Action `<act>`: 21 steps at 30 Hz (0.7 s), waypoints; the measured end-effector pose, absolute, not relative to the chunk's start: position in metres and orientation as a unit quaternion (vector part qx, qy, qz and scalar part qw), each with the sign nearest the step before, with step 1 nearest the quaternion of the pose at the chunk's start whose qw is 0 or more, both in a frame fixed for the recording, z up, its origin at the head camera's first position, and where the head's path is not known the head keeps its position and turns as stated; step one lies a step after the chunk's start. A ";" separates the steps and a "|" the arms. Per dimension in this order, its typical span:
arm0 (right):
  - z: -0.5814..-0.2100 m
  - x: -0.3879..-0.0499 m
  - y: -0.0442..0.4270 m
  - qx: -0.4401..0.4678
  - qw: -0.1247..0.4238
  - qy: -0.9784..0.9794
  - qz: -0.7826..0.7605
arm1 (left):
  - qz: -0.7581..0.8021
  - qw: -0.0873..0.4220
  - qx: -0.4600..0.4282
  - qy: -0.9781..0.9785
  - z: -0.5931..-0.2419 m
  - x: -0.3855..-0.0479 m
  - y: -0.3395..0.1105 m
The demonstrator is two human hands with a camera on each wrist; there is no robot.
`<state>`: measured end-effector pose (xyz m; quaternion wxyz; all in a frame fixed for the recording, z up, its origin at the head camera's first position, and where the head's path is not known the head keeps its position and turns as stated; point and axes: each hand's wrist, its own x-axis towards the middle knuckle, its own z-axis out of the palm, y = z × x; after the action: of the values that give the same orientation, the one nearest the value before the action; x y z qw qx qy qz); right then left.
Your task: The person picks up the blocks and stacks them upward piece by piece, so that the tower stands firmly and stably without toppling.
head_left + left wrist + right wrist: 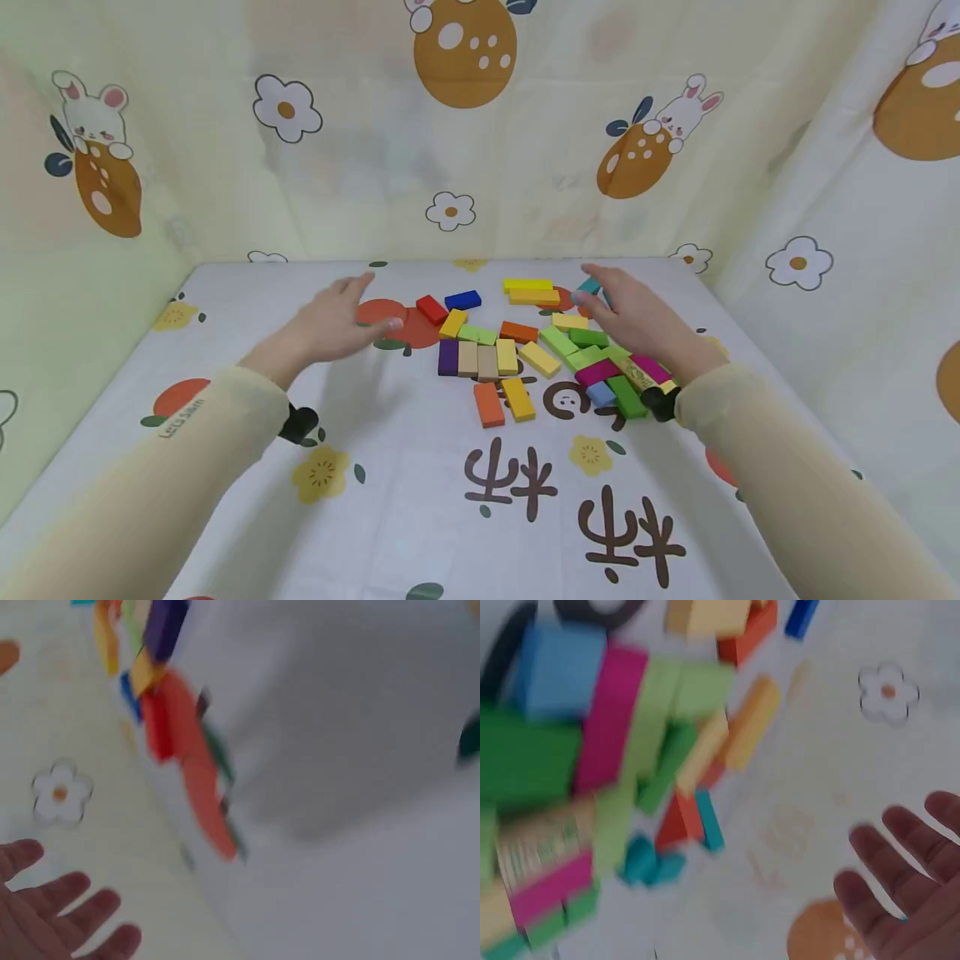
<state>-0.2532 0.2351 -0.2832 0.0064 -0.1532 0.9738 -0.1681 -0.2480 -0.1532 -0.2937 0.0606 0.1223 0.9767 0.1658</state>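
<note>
Two hands are hovering above a cloth-covered counter (405, 533), one on either side of a scatter of coloured blocks (557, 341). The left hand (326, 323) is hanging just left of the blocks, nearest a red block (432, 310), with a blue block (462, 300) lying beside that; its grip is empty, the fingers spreading. The right hand (633, 310) is hovering over the scatter's right end, its grip also empty and the fingers extending, a teal block (589, 286) showing behind them in the head view. Between the hands, a purple block (447, 357) is lying in a row with two tan blocks (487, 363) and a pale yellow block (507, 357). An orange block (489, 405) is resting nearer the person. Near the right wrist, a magenta block (597, 373), a light blue block (601, 394) and a dark green block (626, 397) are clustering. A rabbit-patterned curtain (352, 183) is hanging behind.
</note>
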 end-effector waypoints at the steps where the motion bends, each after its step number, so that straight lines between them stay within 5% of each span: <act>1: -0.291 -0.250 0.229 -0.163 0.015 0.971 -0.177 | 0.180 0.071 0.133 0.972 -0.304 -0.246 -0.146; 9: -0.359 -0.238 0.158 -0.280 0.159 0.946 -0.035 | 0.058 0.134 0.245 0.958 -0.376 -0.242 -0.072; 21: -0.372 -0.259 0.149 -0.215 0.182 0.956 0.077 | 0.062 0.131 0.201 0.969 -0.383 -0.291 -0.044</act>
<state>-0.2592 0.1489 -0.3723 0.1824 -0.2154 0.9562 0.0771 -0.2912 -0.0436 -0.3829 0.1306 0.2008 0.9689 0.0625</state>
